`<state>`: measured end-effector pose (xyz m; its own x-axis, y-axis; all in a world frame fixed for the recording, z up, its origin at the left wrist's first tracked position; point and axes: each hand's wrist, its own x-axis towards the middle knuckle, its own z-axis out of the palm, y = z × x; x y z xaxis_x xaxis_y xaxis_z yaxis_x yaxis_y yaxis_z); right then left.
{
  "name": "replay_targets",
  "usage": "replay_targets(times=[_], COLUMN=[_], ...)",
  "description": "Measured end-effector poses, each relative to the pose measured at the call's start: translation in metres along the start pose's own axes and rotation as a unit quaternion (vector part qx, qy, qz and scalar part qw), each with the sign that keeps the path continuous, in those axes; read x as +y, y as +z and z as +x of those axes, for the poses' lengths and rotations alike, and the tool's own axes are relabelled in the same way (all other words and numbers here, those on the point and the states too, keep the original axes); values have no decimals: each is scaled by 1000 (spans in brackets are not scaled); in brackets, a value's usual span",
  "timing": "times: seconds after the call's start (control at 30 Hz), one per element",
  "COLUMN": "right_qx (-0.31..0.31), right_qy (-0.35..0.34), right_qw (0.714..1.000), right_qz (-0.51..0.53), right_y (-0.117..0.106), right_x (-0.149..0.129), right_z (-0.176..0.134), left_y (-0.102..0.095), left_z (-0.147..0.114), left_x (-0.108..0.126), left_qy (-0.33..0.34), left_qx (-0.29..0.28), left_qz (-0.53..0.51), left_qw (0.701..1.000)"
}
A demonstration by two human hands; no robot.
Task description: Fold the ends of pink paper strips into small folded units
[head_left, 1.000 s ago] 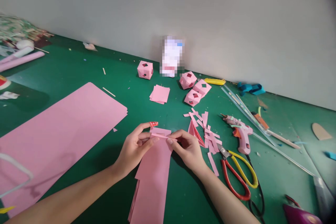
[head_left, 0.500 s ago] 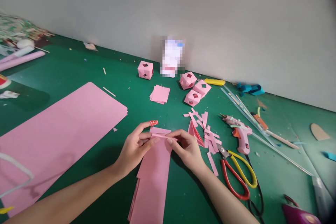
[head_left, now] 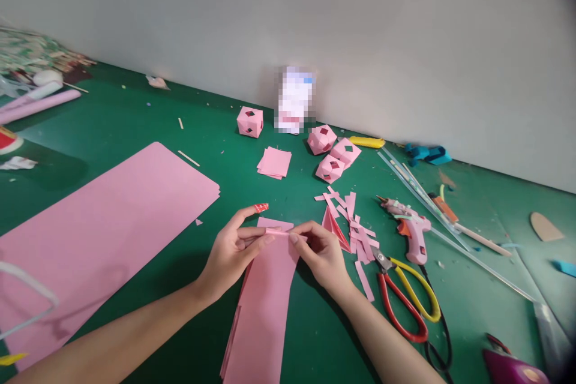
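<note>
A long pink paper strip (head_left: 272,276) lies over a stack of similar strips, its far end folded up into a narrow edge. My left hand (head_left: 234,249) pinches the left end of that fold between thumb and fingers, with the index finger raised and a red wrap on its tip. Closed on the fold's right end is my right hand (head_left: 321,255). Just right of it lie a folded pink paper piece (head_left: 335,231) and several narrow pink paper offcuts (head_left: 357,231).
Red-and-yellow-handled scissors (head_left: 405,297) and a pink glue gun (head_left: 411,228) lie at right. Large pink sheets (head_left: 121,234) cover the left. Behind are small pink squares (head_left: 274,162), several pink paper polyhedra (head_left: 250,122) and a blurred upright screen (head_left: 294,99) by the wall.
The top strip has shifted slightly to the right over the stack, with both hands still gripping its folded end. The other things lie as before.
</note>
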<state>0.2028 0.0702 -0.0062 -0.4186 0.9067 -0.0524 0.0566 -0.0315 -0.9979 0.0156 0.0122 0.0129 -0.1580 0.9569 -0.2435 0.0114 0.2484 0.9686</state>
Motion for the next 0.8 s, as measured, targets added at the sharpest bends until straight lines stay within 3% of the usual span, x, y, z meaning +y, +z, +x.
replay_targets(times=[0.27, 0.5, 0.8], right_qx=[-13, 14, 3], right_qy=[-14, 4, -3], right_qw=[999, 1000, 1000], right_qz=[-36, -6, -12], right_y=[-1, -4, -1], right_x=[1, 1, -5], right_z=[1, 3, -1], left_y=[1, -3, -2], left_z=[0, 4, -2], left_x=[-2, 1, 9], left_qy=[22, -24, -26], left_qx=[-32, -56, -41], left_qz=[-30, -144, -53], left_qw=[999, 988, 997])
